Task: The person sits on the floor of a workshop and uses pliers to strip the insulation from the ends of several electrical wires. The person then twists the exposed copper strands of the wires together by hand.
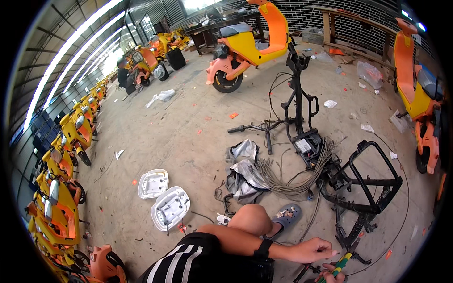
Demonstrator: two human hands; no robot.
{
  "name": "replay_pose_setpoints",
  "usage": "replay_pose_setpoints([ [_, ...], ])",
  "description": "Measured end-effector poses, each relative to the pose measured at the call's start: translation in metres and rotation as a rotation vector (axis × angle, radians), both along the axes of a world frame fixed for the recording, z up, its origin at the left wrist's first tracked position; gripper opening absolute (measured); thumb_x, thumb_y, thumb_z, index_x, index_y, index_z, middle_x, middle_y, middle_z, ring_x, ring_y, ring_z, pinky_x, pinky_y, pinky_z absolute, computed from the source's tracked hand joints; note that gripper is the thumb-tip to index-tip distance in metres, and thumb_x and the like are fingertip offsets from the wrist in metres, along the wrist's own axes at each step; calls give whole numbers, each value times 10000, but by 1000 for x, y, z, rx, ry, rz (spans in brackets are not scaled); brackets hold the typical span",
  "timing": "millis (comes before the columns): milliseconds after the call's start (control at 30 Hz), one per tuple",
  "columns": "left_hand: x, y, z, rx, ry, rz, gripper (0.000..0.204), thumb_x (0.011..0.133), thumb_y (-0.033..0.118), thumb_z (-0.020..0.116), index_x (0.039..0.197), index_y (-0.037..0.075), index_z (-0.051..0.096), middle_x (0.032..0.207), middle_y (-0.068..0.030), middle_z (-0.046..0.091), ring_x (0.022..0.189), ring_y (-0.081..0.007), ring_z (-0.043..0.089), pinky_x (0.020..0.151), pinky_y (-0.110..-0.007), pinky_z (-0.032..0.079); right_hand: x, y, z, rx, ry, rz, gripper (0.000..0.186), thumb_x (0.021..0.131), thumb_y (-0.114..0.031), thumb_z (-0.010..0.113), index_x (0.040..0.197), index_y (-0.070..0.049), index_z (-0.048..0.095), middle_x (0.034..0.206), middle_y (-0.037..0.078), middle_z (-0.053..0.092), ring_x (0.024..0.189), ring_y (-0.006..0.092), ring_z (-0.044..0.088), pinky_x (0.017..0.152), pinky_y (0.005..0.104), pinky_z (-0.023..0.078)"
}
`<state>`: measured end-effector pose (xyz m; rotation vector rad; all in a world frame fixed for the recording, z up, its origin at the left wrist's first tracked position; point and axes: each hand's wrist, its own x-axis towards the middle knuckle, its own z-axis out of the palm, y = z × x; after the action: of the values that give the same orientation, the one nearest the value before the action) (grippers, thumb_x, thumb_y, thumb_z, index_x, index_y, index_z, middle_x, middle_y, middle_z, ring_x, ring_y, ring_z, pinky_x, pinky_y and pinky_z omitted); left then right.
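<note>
My left hand [313, 250], with a black band on the wrist, reaches right across my knee. Its fingers are curled in, and anything inside them is hidden. At the lower edge my right hand [331, 275] is closed round a hand tool with a green and yellow handle [343, 262]. The tool's tip points up toward the lower end of a black scooter frame [373, 181]. This stripped frame lies on the floor before me, with a thick bundle of grey cables [288, 186] across its middle. Handlebars [252, 128] lie beside its far part.
Two white plastic shells [171, 207] with small parts lie left of me. Silver-grey sheeting [245, 172] is by the cables. Yellow and orange scooters [63, 207] line the left; others stand behind [255, 42] and right [415, 94]. A person [125, 75] crouches far left.
</note>
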<state>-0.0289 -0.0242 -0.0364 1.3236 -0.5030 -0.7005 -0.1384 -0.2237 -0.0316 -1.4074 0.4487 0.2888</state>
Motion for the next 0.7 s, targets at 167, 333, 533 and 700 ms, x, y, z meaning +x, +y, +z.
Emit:
replay_pose_setpoints([
  [167, -3, -7, -7, -35, -98, 35, 443, 1044, 355, 562, 803, -15, 575, 666, -2, 535, 657, -70, 524, 588, -277, 421, 3, 2, 4, -129, 4, 29, 374, 912, -52, 628, 1279, 15, 644, 776, -34, 538, 630, 58, 468, 552, 218, 358],
  [333, -2, -7, -5, 28, -183, -34, 398, 1019, 322, 599, 810, -17, 600, 662, -34, 541, 640, -97, 496, 577, -313, 404, 5, 3, -6, 33, 41, -197, 408, 996, -204, 502, 1354, -33, 602, 697, -35, 484, 549, 73, 445, 465, 224, 357],
  [533, -11, -18, -35, 55, -406, 62, 426, 938, 279, 701, 719, -4, 470, 625, -62, 457, 604, -143, 440, 556, -347, 363, 19, 18, 11, 200, 241, -371, 467, 1021, -298, 407, 1388, -73, 587, 688, -27, 471, 512, 82, 419, 427, 226, 359],
  [700, -21, -26, -34, 68, -192, -126, 461, 928, 287, 720, 693, 32, 415, 608, -14, 440, 588, -102, 411, 524, -318, 331, 19, 26, 19, 90, 221, -328, 466, 1020, -288, 414, 1395, -74, 589, 723, -25, 479, 536, 83, 421, 453, 231, 362],
])
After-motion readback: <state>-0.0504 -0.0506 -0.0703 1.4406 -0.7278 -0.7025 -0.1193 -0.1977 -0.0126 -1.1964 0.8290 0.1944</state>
